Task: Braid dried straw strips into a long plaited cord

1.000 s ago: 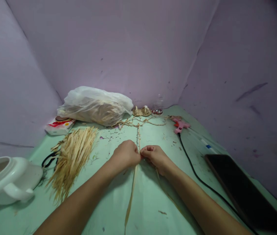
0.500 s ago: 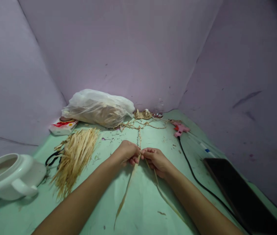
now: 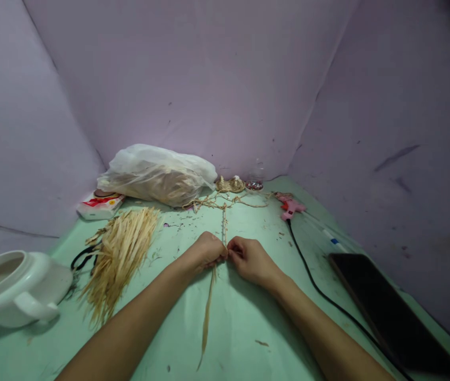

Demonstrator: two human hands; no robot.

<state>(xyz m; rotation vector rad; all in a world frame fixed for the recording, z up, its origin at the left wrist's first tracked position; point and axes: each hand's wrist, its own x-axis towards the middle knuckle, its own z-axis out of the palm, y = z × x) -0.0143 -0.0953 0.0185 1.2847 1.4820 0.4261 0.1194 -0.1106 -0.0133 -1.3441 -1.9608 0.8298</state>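
A thin twisted fibre cord (image 3: pixel 225 222) runs from the back of the green table (image 3: pixel 288 338) toward me, ending between my hands. My left hand (image 3: pixel 209 250) is closed on the near end of the cord, and a flat tan strip (image 3: pixel 206 320) hangs down from beneath it toward the front. Touching it at the fingertips, my right hand (image 3: pixel 249 257) is pinched at the same end of the cord; its lower fingers are curled and partly hidden. To the left lies a bundle of dry straw-coloured strips (image 3: pixel 124 254).
A plastic bag (image 3: pixel 161 174) lies at the back beside a red-and-white box (image 3: pixel 100 205). At the left stands a white pot (image 3: pixel 26 286). On the right are a pink glue gun (image 3: pixel 290 207), its black cable and a dark phone-like slab (image 3: pixel 387 312).
My hands have turned and closed more tightly around the cord's end. The strip that hung below my right hand no longer shows, and the left strip hangs straighter. The view has shifted slightly.
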